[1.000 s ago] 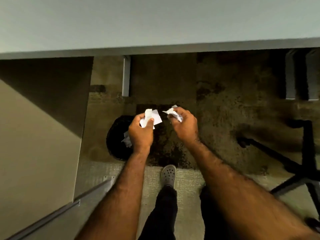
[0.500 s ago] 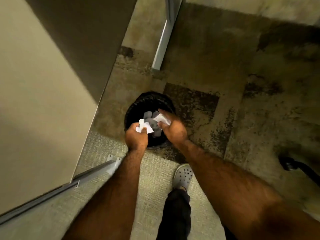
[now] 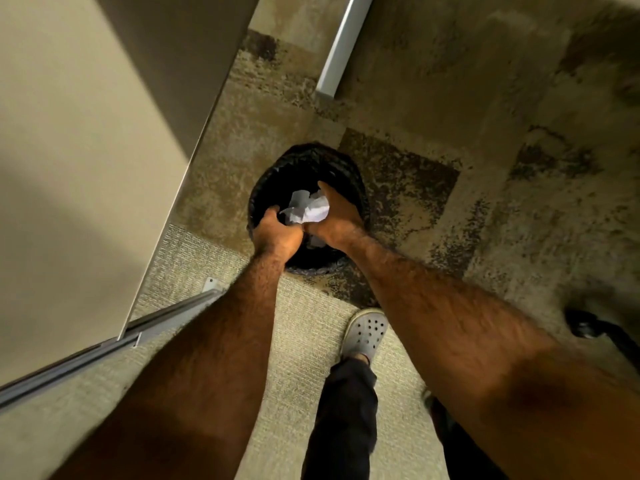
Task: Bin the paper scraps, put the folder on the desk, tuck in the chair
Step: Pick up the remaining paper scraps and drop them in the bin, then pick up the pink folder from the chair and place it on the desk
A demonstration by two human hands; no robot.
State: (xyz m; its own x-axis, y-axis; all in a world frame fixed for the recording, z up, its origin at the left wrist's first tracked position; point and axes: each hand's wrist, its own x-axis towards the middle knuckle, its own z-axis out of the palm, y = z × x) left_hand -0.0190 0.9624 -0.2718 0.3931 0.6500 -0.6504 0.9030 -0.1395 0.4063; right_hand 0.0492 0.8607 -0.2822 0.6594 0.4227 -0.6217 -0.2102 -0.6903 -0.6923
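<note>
A round black bin [image 3: 304, 157] stands on the carpet below me. Both my hands are inside its mouth, side by side and touching. My left hand [image 3: 277, 233] curls around white paper scraps [image 3: 306, 207] at the bin's near left side. My right hand [image 3: 337, 216] grips the crumpled scraps from the right. Another white scrap [image 3: 314, 241] shows deeper in the bin between my wrists. Neither the folder nor the desk top is in view.
A beige partition wall [image 3: 86, 150] rises on the left, with a metal rail [image 3: 138, 336] along its foot. A grey desk leg [image 3: 339, 46] stands beyond the bin. A black chair base with a caster [image 3: 588, 327] sits at the right. My grey clog [image 3: 367, 332] is behind the bin.
My view tilted down from the desk edge to the bin. Both hands dropped from above the bin into its mouth and came together, still with the scraps.
</note>
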